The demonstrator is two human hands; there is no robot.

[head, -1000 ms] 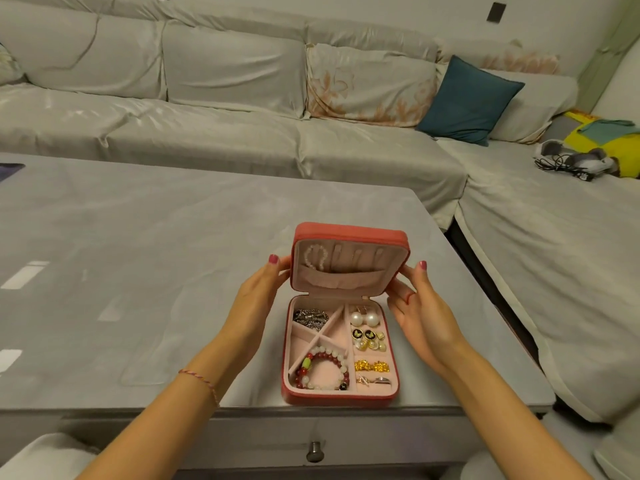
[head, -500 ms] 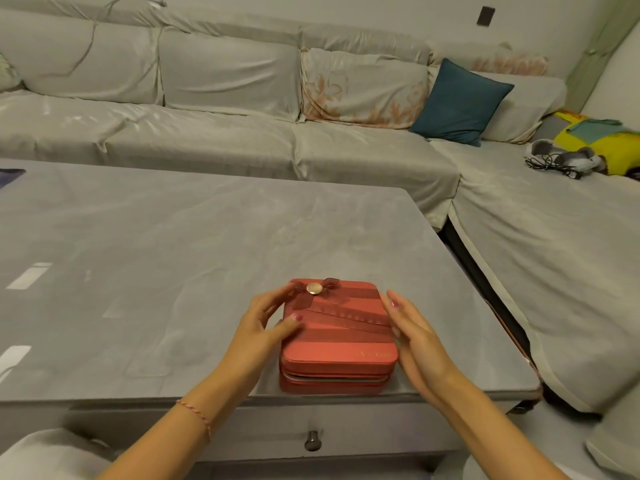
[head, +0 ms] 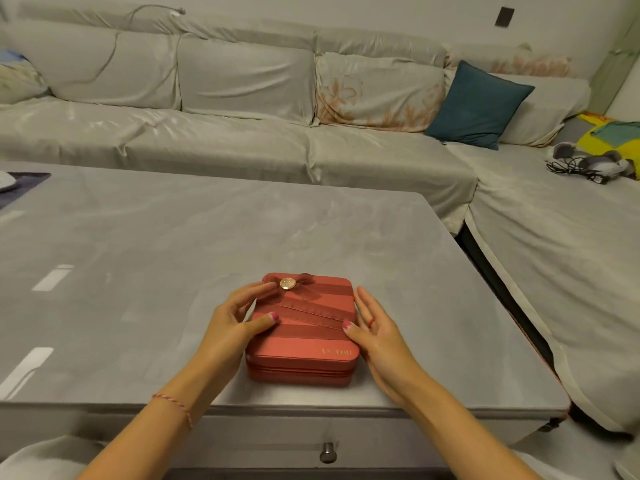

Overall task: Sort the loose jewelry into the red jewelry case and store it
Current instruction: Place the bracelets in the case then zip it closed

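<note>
Head view: the red jewelry case [head: 300, 332] now lies shut between the two hands at the near edge of the table [head: 173, 254]; a second ago its lid stood up and the sorted beads, pearls and rings showed in the tray, and half a second ago the lid was already down. No loose jewelry shows on the table around the hands. Left hand [head: 232, 322] lies against the case's left side, fingers loosely bent, thumb resting on the lid, holding it lightly. Right hand [head: 375, 330] lies nearly flat along the right side, fingers straight, thumb tip on the lid edge. A dark seam runs round the case's front, so the zip looks undone. Judgement: sorting done; zipping and stowing remain.
</note>
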